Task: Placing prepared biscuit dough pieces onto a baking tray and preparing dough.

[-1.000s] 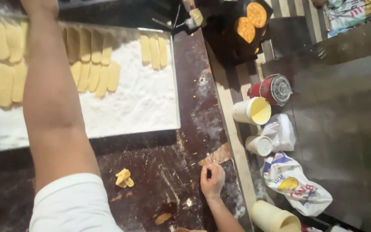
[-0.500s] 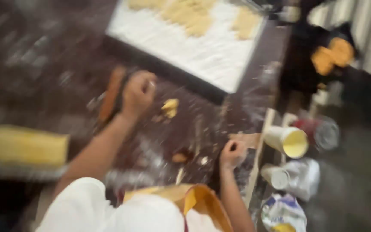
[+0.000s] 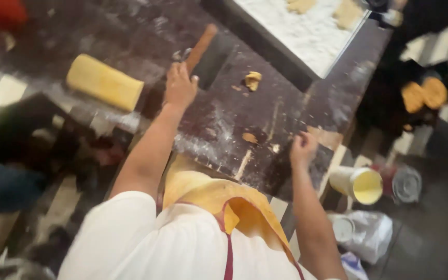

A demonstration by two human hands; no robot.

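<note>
Two hands in use: my left hand is closed around the near end of the wooden-handled scraper; my right hand is loosely curled and holds nothing, resting at the near edge of the dark worktop.
Scraper position: lying on the worktop, handle slanting away from my left hand toward the floured tray.
Grip advice: I judge a firm wrap low on the handle, blade kept flat to the worktop, gives the cleanest pass.
Right of scraper: one small dough scrap, just beside it.
Left of scraper: a yellow dough block, near.
Nearer me than scraper: a dough crumb and flour streaks.
Obstruction: the tray edge lies just beyond the scraper's far end and limits travel that way.
Well right of scraper: a cup of yellow liquid.
</note>
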